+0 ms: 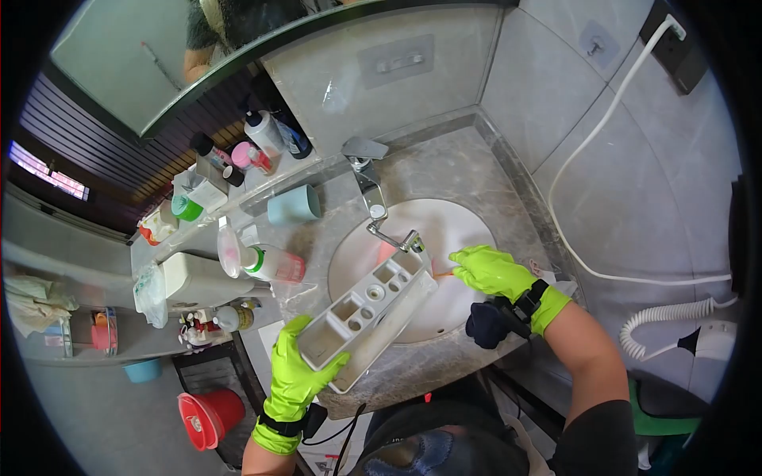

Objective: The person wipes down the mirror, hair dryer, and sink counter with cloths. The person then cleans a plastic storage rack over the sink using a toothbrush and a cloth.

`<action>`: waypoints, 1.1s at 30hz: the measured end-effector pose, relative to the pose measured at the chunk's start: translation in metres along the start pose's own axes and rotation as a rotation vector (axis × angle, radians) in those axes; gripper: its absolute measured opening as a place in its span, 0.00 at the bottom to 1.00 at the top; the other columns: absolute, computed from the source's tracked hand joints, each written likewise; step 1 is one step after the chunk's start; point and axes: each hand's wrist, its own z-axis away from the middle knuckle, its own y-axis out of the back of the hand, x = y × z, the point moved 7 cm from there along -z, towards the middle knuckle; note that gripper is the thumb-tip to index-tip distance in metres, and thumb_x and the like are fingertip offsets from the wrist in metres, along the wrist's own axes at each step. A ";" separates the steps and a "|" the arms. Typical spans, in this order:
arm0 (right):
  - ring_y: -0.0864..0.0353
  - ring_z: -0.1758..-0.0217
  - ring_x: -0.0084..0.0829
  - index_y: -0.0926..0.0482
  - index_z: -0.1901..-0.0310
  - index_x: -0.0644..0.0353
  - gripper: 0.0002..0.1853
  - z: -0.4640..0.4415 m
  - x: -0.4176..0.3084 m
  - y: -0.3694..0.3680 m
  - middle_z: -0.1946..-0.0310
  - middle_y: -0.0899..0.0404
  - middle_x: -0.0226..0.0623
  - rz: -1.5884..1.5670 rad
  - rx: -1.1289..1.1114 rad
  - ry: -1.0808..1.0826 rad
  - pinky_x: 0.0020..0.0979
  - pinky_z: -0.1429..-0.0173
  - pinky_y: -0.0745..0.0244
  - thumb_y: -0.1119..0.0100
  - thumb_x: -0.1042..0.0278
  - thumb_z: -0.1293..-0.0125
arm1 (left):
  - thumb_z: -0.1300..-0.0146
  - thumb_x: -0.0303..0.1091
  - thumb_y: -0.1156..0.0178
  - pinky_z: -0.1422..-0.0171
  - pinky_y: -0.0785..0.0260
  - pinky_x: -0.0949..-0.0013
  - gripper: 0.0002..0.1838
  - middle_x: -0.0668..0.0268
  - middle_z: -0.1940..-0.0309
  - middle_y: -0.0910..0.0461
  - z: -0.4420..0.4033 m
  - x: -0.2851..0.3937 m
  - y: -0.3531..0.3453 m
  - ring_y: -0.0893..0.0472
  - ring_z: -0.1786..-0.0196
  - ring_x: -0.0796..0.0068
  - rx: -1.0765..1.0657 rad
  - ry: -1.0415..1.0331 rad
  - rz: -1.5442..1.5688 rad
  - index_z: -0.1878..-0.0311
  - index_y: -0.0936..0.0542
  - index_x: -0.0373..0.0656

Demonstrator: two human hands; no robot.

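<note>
My left hand [300, 363], in a bright green-yellow rubber glove, grips the near end of a long white toothbrush holder [373, 305] with square and round openings. The holder is tilted over the front of the white sink basin [468, 226], its far end under the chrome faucet [389, 236]. Gloved the same way, my right hand [492, 274] is closed on a thin orange stick [443, 274] that points at the holder's far end. Its tip is too small to make out. Something pinkish [386, 251] shows in the basin behind the holder.
A light-blue cup [294, 205] lies on the counter [425, 178]. Left of the sink stands a spray bottle [274, 263] with pink liquid. Several bottles line the ledge behind. A white cable [556, 206] hangs down the right wall, and a red bucket [210, 418] stands on the floor.
</note>
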 end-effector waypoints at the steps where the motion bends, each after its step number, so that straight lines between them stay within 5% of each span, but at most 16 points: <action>1: 0.22 0.38 0.52 0.22 0.36 0.58 0.23 -0.007 -0.007 0.001 0.45 0.18 0.52 -0.117 -0.063 -0.046 0.46 0.37 0.27 0.46 0.55 0.27 | 0.55 0.38 0.16 0.44 0.21 0.61 0.44 0.52 0.52 0.15 0.003 0.002 0.004 0.13 0.51 0.61 0.015 0.007 -0.003 0.37 0.29 0.34; 6: 0.20 0.42 0.54 0.26 0.33 0.60 0.26 -0.035 -0.012 -0.032 0.46 0.17 0.51 -0.809 -0.110 -0.088 0.44 0.38 0.26 0.51 0.50 0.23 | 0.56 0.30 0.16 0.36 0.24 0.58 0.47 0.55 0.43 0.23 0.020 -0.016 -0.011 0.19 0.41 0.63 -0.074 0.109 0.168 0.34 0.34 0.37; 9: 0.18 0.46 0.52 0.23 0.37 0.59 0.24 -0.035 0.002 -0.024 0.49 0.16 0.51 -0.345 0.283 -0.005 0.44 0.43 0.25 0.48 0.50 0.25 | 0.55 0.29 0.16 0.36 0.24 0.58 0.46 0.55 0.42 0.23 0.017 -0.016 -0.029 0.20 0.40 0.63 -0.062 0.074 0.228 0.35 0.34 0.37; 14: 0.18 0.51 0.54 0.16 0.51 0.58 0.16 -0.013 0.015 0.050 0.58 0.15 0.51 -0.197 0.268 -0.118 0.50 0.49 0.25 0.43 0.56 0.31 | 0.50 0.29 0.19 0.38 0.24 0.62 0.42 0.59 0.45 0.25 0.014 -0.034 -0.067 0.21 0.42 0.68 -0.099 0.222 0.498 0.35 0.34 0.39; 18: 0.20 0.61 0.56 0.16 0.57 0.56 0.12 -0.002 0.025 0.091 0.68 0.17 0.49 -0.066 0.528 -0.021 0.53 0.57 0.27 0.44 0.60 0.34 | 0.49 0.25 0.20 0.41 0.25 0.64 0.40 0.60 0.47 0.22 -0.014 -0.040 -0.098 0.21 0.45 0.69 -0.130 0.041 0.050 0.37 0.34 0.41; 22: 0.21 0.67 0.57 0.20 0.64 0.58 0.09 0.012 0.006 0.129 0.73 0.20 0.49 0.045 0.597 0.054 0.54 0.62 0.29 0.42 0.62 0.36 | 0.51 0.22 0.21 0.41 0.26 0.66 0.40 0.61 0.48 0.22 -0.045 -0.062 -0.136 0.22 0.45 0.71 -0.247 0.244 0.196 0.37 0.34 0.42; 24: 0.22 0.68 0.57 0.23 0.68 0.60 0.08 0.020 -0.007 0.142 0.73 0.21 0.50 0.072 0.587 0.076 0.51 0.64 0.30 0.40 0.65 0.38 | 0.52 0.22 0.20 0.40 0.26 0.65 0.41 0.61 0.47 0.22 -0.050 -0.088 -0.169 0.22 0.44 0.70 -0.252 0.514 0.675 0.36 0.34 0.43; 26: 0.22 0.69 0.56 0.21 0.67 0.61 0.07 0.030 -0.015 0.152 0.75 0.22 0.50 0.028 0.645 0.088 0.48 0.66 0.30 0.39 0.66 0.39 | 0.54 0.24 0.18 0.37 0.28 0.64 0.44 0.62 0.45 0.22 -0.063 -0.095 -0.182 0.23 0.41 0.69 -0.352 0.384 0.339 0.36 0.33 0.43; 28: 0.22 0.71 0.54 0.19 0.64 0.62 0.07 0.039 -0.022 0.161 0.76 0.23 0.49 0.001 0.700 0.100 0.45 0.67 0.30 0.37 0.67 0.39 | 0.56 0.25 0.16 0.35 0.29 0.64 0.45 0.61 0.43 0.23 -0.074 -0.112 -0.208 0.24 0.39 0.69 -0.404 0.337 0.491 0.34 0.32 0.43; 33: 0.22 0.72 0.46 0.16 0.52 0.65 0.15 0.056 -0.029 0.170 0.74 0.20 0.45 -0.021 0.731 0.041 0.42 0.66 0.31 0.31 0.66 0.38 | 0.36 0.56 0.30 0.33 0.35 0.68 0.39 0.63 0.40 0.24 -0.102 -0.104 -0.238 0.27 0.38 0.70 -0.434 0.551 0.765 0.29 0.31 0.43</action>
